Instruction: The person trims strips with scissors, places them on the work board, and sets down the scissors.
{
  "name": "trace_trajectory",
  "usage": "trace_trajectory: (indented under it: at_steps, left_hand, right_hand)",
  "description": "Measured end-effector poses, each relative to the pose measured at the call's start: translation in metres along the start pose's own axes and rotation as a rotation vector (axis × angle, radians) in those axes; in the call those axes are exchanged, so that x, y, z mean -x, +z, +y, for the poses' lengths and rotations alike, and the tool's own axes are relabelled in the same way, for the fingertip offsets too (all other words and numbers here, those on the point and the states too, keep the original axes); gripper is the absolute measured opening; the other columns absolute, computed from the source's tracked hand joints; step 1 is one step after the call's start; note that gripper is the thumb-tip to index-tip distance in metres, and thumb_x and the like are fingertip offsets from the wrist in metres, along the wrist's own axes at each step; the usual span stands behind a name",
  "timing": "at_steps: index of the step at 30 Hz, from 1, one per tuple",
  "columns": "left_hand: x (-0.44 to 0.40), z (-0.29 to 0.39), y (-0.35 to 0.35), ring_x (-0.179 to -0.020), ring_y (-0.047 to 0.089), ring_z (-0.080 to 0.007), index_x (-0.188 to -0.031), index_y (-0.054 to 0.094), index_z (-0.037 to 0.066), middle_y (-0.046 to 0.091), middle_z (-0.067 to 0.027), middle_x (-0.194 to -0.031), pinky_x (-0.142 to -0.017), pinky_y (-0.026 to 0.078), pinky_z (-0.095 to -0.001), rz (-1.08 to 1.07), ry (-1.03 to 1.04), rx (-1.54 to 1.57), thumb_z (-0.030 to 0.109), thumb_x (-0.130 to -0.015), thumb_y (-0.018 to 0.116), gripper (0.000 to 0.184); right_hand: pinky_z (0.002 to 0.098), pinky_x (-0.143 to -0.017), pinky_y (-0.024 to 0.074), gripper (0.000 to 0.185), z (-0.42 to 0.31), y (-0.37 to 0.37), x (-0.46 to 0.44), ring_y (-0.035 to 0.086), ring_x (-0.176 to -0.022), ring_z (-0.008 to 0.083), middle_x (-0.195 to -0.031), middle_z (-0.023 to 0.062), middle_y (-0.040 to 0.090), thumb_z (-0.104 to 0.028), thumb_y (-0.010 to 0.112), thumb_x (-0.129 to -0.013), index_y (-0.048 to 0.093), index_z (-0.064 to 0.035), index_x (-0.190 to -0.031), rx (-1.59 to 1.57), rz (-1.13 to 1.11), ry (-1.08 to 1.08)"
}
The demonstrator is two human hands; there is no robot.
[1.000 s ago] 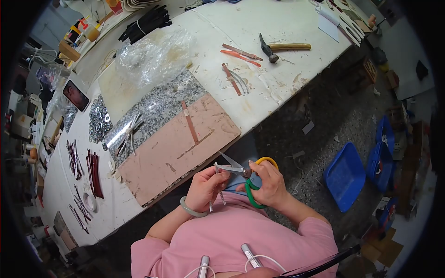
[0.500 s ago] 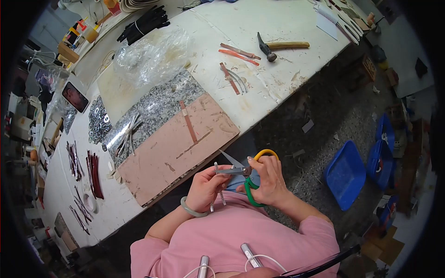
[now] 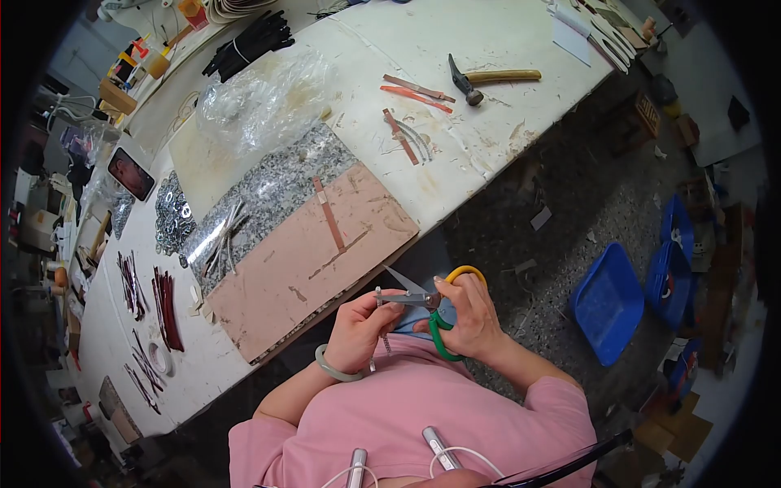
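My left hand [image 3: 358, 329], with a pale bangle [image 3: 335, 368] at the wrist, pinches a thin light-coloured strip [image 3: 373, 363] whose ends hang below the fingers. My right hand [image 3: 474, 317] holds scissors [image 3: 425, 299] by their yellow and green handles. The blades are spread apart, the lower one lying at the strip near my left fingertips. Just beyond my hands, a pinkish-brown board [image 3: 301, 276] lies at the table edge with a narrow brown strip [image 3: 329, 213] on it.
On the white table [image 3: 390, 49] are a hammer [image 3: 472, 79], clear plastic [image 3: 260, 98], a speckled slab [image 3: 313, 159], metal chain pieces [image 3: 172, 213], dark red strips [image 3: 165, 313], a tape roll [image 3: 159, 358] and a phone [image 3: 130, 173]. A blue tray [image 3: 608, 303] stands on the floor at right.
The camera view has shifted slightly. My hands stay nearly in place, and the scissor blades remain spread at the strip.
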State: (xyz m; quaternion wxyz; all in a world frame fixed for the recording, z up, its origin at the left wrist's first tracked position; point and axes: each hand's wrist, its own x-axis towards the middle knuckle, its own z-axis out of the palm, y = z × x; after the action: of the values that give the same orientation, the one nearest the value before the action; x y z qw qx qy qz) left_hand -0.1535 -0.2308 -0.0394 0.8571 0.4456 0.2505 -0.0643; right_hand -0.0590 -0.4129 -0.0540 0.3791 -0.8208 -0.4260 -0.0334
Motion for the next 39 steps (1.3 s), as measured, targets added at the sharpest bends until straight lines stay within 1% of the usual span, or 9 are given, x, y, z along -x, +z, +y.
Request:
trace_trajectory:
  at_steps: [5, 11, 17, 20, 22, 27, 30, 34, 39]
  left_hand:
    - [-0.001, 0.0, 0.001, -0.064, 0.042, -0.0037, -0.11, 0.061, -0.003, 0.055, 0.002, -0.079, -0.055, 0.033, -0.0192, 0.013, -0.006, 0.002, 0.007, -0.092, 0.058, 0.021]
    - [-0.004, -0.003, 0.001, -0.062, 0.041, -0.0047, -0.106, 0.06, -0.003, 0.055, -0.0007, -0.081, -0.053, 0.032, -0.0196, 0.001, -0.047, 0.07, 0.006, -0.091, 0.058, 0.018]
    - [-0.008, 0.002, 0.004, -0.064, 0.043, -0.0044, -0.115, 0.059, -0.003, 0.057, -0.0009, -0.083, -0.055, 0.034, -0.0188, -0.061, -0.181, 0.134, 0.009, -0.091, 0.059, 0.026]
    - [-0.009, 0.003, 0.009, -0.066, 0.044, -0.0035, -0.124, 0.053, -0.002, 0.059, -0.0007, -0.087, -0.057, 0.036, -0.0175, -0.115, -0.221, 0.073, 0.011, -0.093, 0.059, 0.035]
    - [-0.01, 0.0, 0.009, -0.066, 0.044, -0.0021, -0.131, 0.049, 0.0, 0.061, 0.0001, -0.09, -0.058, 0.038, -0.0156, -0.181, -0.229, -0.02, 0.015, -0.094, 0.058, 0.04]
    - [-0.016, -0.004, -0.002, -0.069, 0.046, -0.0029, -0.117, 0.055, 0.005, 0.061, 0.0015, -0.092, -0.06, 0.04, -0.0181, -0.523, -0.231, -0.343, 0.02, -0.099, 0.048, 0.024]
    - [-0.019, 0.0, -0.003, -0.07, 0.049, -0.0032, -0.124, 0.053, 0.006, 0.062, 0.0013, -0.095, -0.06, 0.042, -0.0179, -0.543, -0.283, -0.411, 0.018, -0.097, 0.051, 0.029]
    - [-0.016, 0.025, 0.001, -0.071, 0.054, -0.004, -0.133, 0.049, 0.002, 0.062, -0.0001, -0.088, -0.063, 0.046, -0.019, -0.319, -0.226, -0.296, 0.015, -0.091, 0.062, 0.045]
    - [-0.01, 0.031, 0.001, -0.081, 0.064, -0.0125, -0.114, 0.06, -0.003, 0.067, -0.0105, -0.097, -0.072, 0.051, -0.023, -0.055, 0.127, -0.108, 0.004, -0.087, 0.064, 0.028]
  right_hand:
    - [0.0387, -0.067, 0.0459, 0.067, -0.004, -0.003, 0.001, 0.056, -0.075, 0.0306, -0.086, 0.0136, 0.053, -0.035, 0.084, -0.063, 0.056, 0.0019, -0.111, -0.037, -0.006, 0.033]
    - [0.028, -0.049, 0.0452, 0.062, 0.0, 0.001, 0.016, 0.055, -0.056, 0.0153, -0.074, 0.0068, 0.056, -0.025, 0.087, -0.063, 0.055, -0.0002, -0.11, -0.106, -0.024, 0.096]
    - [0.0245, -0.053, 0.0487, 0.047, 0.001, -0.002, 0.024, 0.056, -0.063, 0.008, -0.079, 0.0022, 0.059, -0.01, 0.079, -0.076, 0.051, -0.0033, -0.113, -0.603, -0.072, 0.655]
    - [0.0238, -0.063, 0.0515, 0.048, -0.008, 0.0, 0.002, 0.059, -0.072, 0.0096, -0.087, 0.0055, 0.06, 0.0, 0.072, -0.079, 0.045, -0.0036, -0.119, -0.828, 0.071, 0.49]
    - [0.0236, -0.065, 0.0526, 0.046, -0.006, -0.001, -0.002, 0.062, -0.079, 0.0105, -0.093, 0.0097, 0.061, 0.002, 0.071, -0.08, 0.042, 0.0003, -0.116, -0.867, -0.027, 0.531]
    - [0.0254, -0.064, 0.0533, 0.044, -0.011, -0.004, -0.022, 0.063, -0.078, 0.0121, -0.091, 0.0092, 0.061, 0.003, 0.068, -0.081, 0.042, 0.0001, -0.117, -0.851, -0.223, 0.6]
    - [0.0255, -0.065, 0.0531, 0.044, -0.002, -0.002, -0.022, 0.062, -0.078, 0.0117, -0.089, 0.0082, 0.061, 0.005, 0.067, -0.081, 0.043, -0.0006, -0.118, -0.823, -0.288, 0.465]
    - [0.0275, -0.069, 0.0521, 0.049, -0.003, -0.017, -0.029, 0.06, -0.076, 0.0123, -0.085, 0.0067, 0.06, 0.008, 0.066, -0.079, 0.043, -0.0026, -0.12, -0.934, -0.017, 0.546]
    - [0.0317, -0.067, 0.0529, 0.059, 0.004, -0.024, -0.016, 0.062, -0.072, 0.0187, -0.085, 0.0127, 0.06, 0.011, 0.064, -0.075, 0.039, -0.0051, -0.126, -1.045, 0.161, 0.473]
